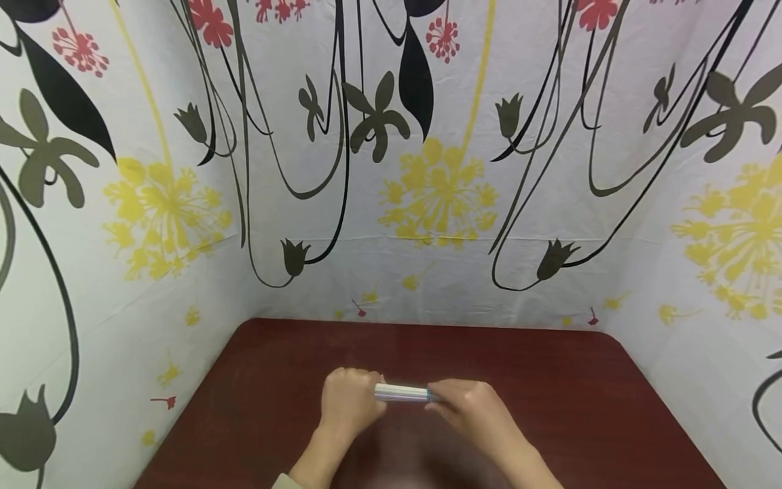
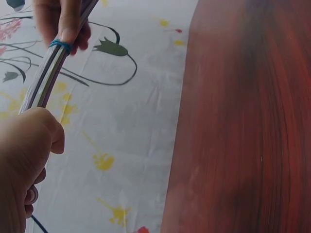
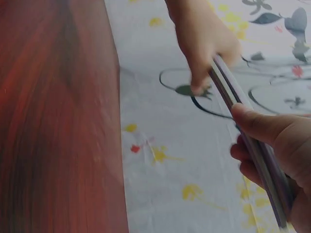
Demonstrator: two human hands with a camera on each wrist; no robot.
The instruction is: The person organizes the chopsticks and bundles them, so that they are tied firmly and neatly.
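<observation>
A bundle of thin straight sticks (image 1: 402,392), pale and dark in stripes, spans the space between both hands above the table. Its exact kind cannot be made out. My left hand (image 1: 353,402) grips one end in a fist, fingers curled round it. At the other end my right hand (image 1: 473,411) pinches the bundle between thumb and fingers. A teal band (image 2: 60,44) circles the bundle right at the right hand's fingertips in the left wrist view. In the right wrist view, the bundle (image 3: 265,165) runs on past the right thumb toward the palm.
The dark red-brown table (image 1: 489,360) has rounded far corners. White cloth (image 1: 379,210) printed with flowers and stems hangs behind it and along both sides. A light sleeve cuff (image 1: 286,481) shows at the left forearm.
</observation>
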